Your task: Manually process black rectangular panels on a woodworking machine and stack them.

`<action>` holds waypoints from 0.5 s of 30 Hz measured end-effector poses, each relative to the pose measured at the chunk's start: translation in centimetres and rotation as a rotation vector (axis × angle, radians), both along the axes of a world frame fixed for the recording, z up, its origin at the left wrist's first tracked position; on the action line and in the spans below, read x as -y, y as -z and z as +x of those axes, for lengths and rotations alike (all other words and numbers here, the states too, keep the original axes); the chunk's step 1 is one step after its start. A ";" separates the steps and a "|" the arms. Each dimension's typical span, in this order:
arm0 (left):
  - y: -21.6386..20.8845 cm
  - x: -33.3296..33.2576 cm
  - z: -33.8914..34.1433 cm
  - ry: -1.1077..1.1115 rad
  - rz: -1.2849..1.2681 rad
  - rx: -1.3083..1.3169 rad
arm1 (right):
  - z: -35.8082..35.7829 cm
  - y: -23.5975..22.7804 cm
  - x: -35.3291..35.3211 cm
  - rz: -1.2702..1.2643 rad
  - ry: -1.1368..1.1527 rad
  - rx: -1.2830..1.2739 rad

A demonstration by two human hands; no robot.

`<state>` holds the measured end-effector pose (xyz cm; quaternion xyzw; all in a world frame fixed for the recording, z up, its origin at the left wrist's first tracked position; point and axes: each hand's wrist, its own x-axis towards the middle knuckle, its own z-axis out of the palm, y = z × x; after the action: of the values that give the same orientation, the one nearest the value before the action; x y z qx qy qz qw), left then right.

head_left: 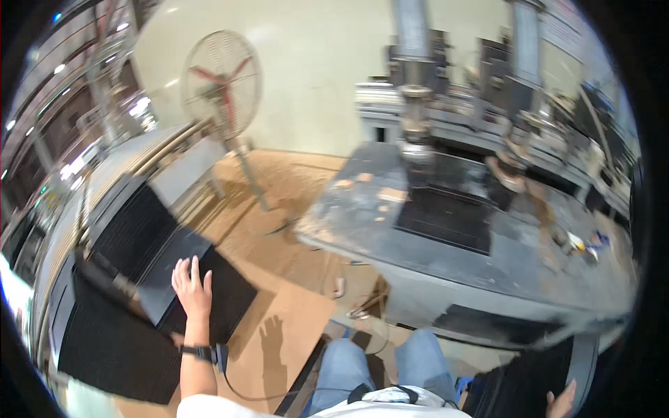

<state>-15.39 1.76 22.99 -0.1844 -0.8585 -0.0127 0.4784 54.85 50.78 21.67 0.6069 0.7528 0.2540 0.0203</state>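
My left hand (191,289) is stretched out with its fingers apart, over or against a flat grey-black panel (178,261) on the left; whether it touches cannot be told. Around it lie stacks of thin black ribbed panels (115,334), some tilted against each other. A black strap device (202,353) with a cable sits on my left wrist. My right hand (562,400) is partly cut off by the lower right edge, thumb and fingers apart. It is beside a dark stack (512,383) with a grey edge strip (582,366), and no held thing shows.
A machine with a grey worktable (341,223) stands ahead to the right, a black panel (446,219) lying beneath its blurred spindle (417,125). Wood chips and dust lie around. A standing fan (223,83) stands at the back left. A brown board (293,313) lies by my left arm.
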 end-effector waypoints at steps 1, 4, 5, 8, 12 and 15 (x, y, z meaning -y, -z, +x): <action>0.1 -3.7 0.4 0.159 0.016 0.029 | 3.4 4.0 -0.9 0.050 0.024 -0.227; 1.4 -17.6 3.1 0.715 0.044 0.174 | 4.0 8.1 -1.1 0.210 0.066 -0.578; 1.6 -22.8 4.5 0.835 0.003 0.198 | 2.8 6.7 -0.7 0.182 0.077 -0.518; 1.4 -36.7 8.5 1.111 -0.099 0.339 | 1.9 6.0 1.1 0.256 -0.117 -0.447; 5.1 -46.0 8.6 0.939 -0.282 0.757 | -1.9 0.3 3.3 0.347 -0.376 -0.522; 4.9 -48.3 10.0 0.877 -0.300 0.754 | -6.3 -4.0 2.9 0.333 -0.506 -0.647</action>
<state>-5.34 50.06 18.11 -0.5699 -0.8053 -0.1520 0.0597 48.53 47.86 25.69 0.4466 0.7942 0.1657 -0.3773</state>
